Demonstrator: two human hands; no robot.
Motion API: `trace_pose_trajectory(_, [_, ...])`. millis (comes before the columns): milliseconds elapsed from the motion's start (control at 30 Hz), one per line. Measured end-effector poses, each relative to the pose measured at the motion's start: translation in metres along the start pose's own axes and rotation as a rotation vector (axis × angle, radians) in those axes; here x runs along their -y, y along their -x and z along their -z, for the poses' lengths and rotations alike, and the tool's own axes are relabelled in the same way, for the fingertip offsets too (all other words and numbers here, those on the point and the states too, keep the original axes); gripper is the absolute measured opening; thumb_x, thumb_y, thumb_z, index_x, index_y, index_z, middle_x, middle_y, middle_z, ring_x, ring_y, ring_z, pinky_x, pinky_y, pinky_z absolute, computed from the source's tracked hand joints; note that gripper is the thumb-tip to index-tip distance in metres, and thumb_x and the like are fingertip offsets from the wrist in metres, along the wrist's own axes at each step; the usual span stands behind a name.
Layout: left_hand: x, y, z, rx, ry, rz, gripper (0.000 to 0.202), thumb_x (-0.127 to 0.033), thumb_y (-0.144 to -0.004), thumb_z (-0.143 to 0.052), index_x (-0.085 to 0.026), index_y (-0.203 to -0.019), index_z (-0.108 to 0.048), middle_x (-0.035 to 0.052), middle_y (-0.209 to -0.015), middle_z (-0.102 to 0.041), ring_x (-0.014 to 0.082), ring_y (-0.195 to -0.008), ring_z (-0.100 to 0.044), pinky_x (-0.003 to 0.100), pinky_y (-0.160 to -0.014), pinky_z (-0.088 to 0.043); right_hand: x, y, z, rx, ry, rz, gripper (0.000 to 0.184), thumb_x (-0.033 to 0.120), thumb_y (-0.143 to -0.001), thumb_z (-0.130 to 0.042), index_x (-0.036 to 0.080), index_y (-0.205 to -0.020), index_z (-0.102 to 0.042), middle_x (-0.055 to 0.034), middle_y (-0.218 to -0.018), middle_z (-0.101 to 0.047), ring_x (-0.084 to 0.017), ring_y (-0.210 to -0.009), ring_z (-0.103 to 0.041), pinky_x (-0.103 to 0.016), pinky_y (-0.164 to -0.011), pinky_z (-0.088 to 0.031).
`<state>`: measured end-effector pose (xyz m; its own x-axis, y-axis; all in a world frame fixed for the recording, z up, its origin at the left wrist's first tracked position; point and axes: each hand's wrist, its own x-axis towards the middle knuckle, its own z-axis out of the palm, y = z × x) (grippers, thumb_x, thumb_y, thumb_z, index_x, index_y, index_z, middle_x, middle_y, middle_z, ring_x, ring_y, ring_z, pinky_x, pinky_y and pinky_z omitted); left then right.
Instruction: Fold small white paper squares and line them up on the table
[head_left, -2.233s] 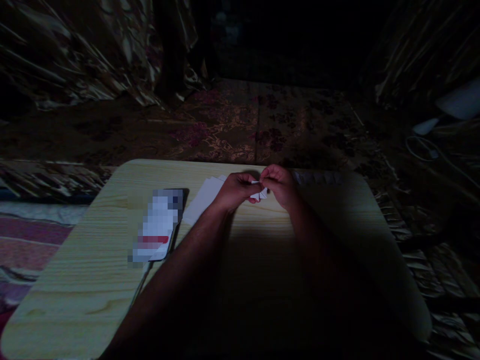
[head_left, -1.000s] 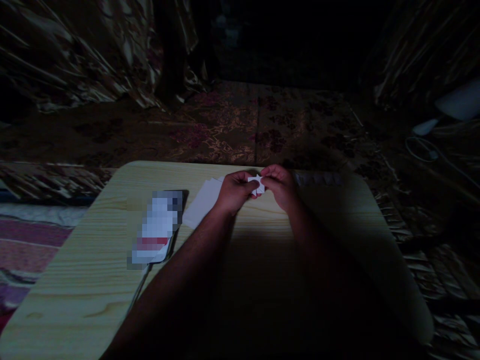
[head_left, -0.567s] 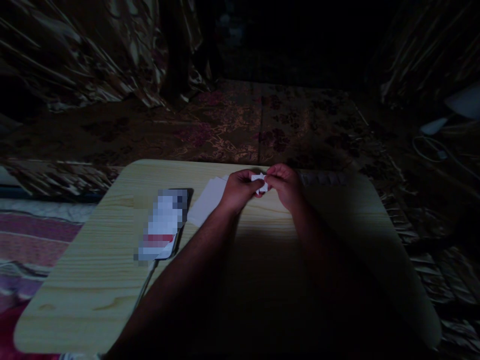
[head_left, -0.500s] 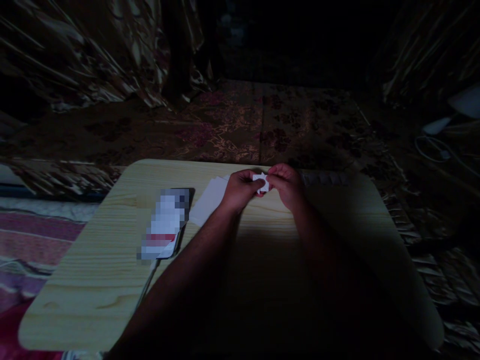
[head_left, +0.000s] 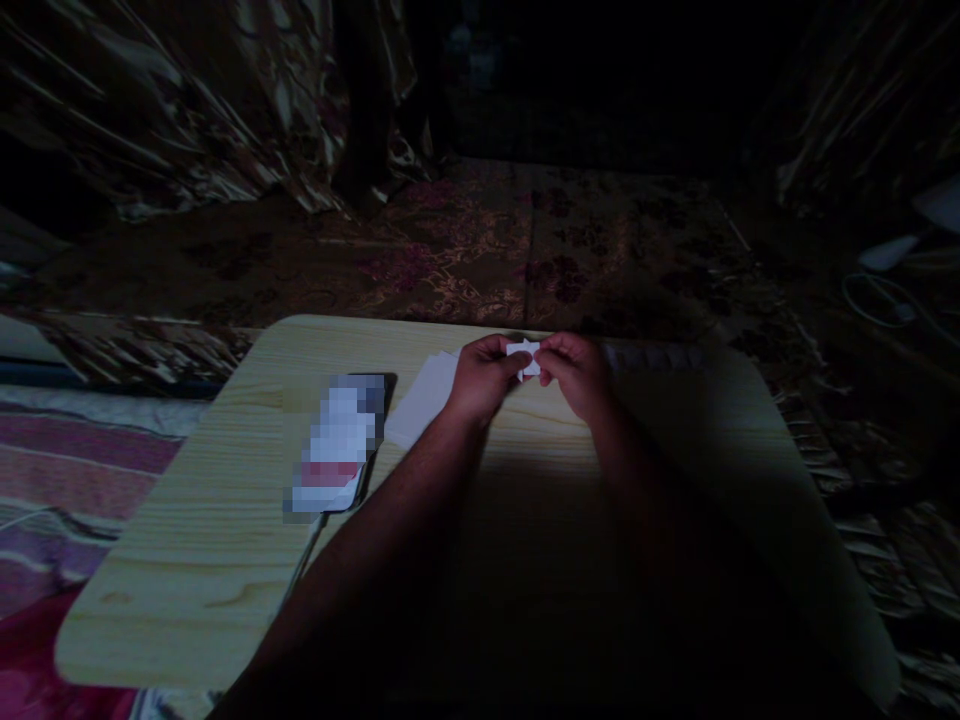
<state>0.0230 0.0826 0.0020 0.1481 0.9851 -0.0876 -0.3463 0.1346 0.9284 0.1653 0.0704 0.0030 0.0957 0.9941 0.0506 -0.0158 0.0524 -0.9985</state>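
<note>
My left hand (head_left: 480, 378) and my right hand (head_left: 576, 372) meet above the far middle of a light wooden table (head_left: 225, 540). Both pinch a small folded white piece of paper (head_left: 523, 358) between their fingertips, the fingers curled round it. Just left of my left hand, flat sheets of white paper (head_left: 424, 398) lie on the table, partly hidden by that hand. The scene is dim and my forearms are in shadow.
A phone (head_left: 339, 455) lies left of the sheets with a cable (head_left: 304, 560) running toward the near edge. A patterned dark cloth (head_left: 480, 240) covers the surface beyond the table. White objects and a cord (head_left: 885, 290) sit at the far right. A striped fabric (head_left: 67, 480) lies at left.
The small paper piece has been turned and worked between the fingertips and is held slightly higher. The view has shifted a little to the left; the hands stay in the same spot.
</note>
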Motion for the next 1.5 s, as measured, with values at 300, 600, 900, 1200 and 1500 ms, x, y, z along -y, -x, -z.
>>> trace_pose_trajectory(300, [0.0002,0.0001,-0.0022,-0.017,-0.026,-0.014,0.019,-0.02,-0.06,-0.083,-0.014,-0.07,-0.068,0.0017,-0.066,-0.07,0.0131,-0.058,-0.062,0.026,-0.059,-0.048,0.0003,0.0003,0.0007,0.004,0.029,0.01,0.014,0.032,-0.071,-0.068,0.02,-0.072,-0.061,0.006,-0.047,-0.055,-0.009,-0.045,-0.048,-0.024,-0.048,-0.037])
trace_pose_trajectory(600, [-0.0042,0.0001,-0.0025,-0.049,-0.018,0.018,0.021,-0.017,-0.053,-0.083,-0.014,-0.066,-0.067,0.0005,-0.062,-0.068,0.0122,-0.054,-0.059,0.025,-0.055,-0.043,0.0005,0.0019,0.0009,0.029,0.051,0.019,0.015,0.033,-0.07,-0.069,0.021,-0.071,-0.059,0.0067,-0.047,-0.053,-0.01,-0.046,-0.046,-0.024,-0.049,-0.036])
trace_pose_trajectory(900, [-0.004,-0.0008,-0.0039,-0.055,0.057,0.018,0.02,-0.015,-0.054,-0.08,-0.015,-0.071,-0.07,0.0,-0.066,-0.069,0.0125,-0.058,-0.061,0.026,-0.06,-0.047,0.0005,0.0025,0.0003,0.066,0.085,0.048,0.013,0.031,-0.07,-0.066,0.021,-0.07,-0.058,0.0063,-0.049,-0.053,-0.01,-0.047,-0.044,-0.025,-0.049,-0.033])
trace_pose_trajectory(1200, [-0.0049,-0.0018,-0.0025,-0.054,0.028,0.039,0.016,-0.015,-0.055,-0.08,-0.015,-0.066,-0.069,-0.0009,-0.06,-0.066,0.0107,-0.052,-0.057,0.024,-0.054,-0.043,-0.0037,0.0012,0.0007,0.079,0.112,0.104,0.012,0.031,-0.07,-0.065,0.021,-0.07,-0.059,0.0055,-0.055,-0.054,-0.01,-0.052,-0.045,-0.025,-0.052,-0.034])
trace_pose_trajectory(1500, [-0.0045,-0.0011,-0.0023,-0.052,-0.057,0.004,0.016,-0.019,-0.058,-0.08,-0.016,-0.067,-0.067,-0.0022,-0.058,-0.063,0.0096,-0.049,-0.053,0.023,-0.05,-0.037,-0.006,0.0017,0.0015,0.1,0.148,0.111,0.009,0.028,-0.072,-0.064,0.021,-0.071,-0.059,0.0053,-0.056,-0.053,-0.011,-0.054,-0.045,-0.025,-0.052,-0.033])
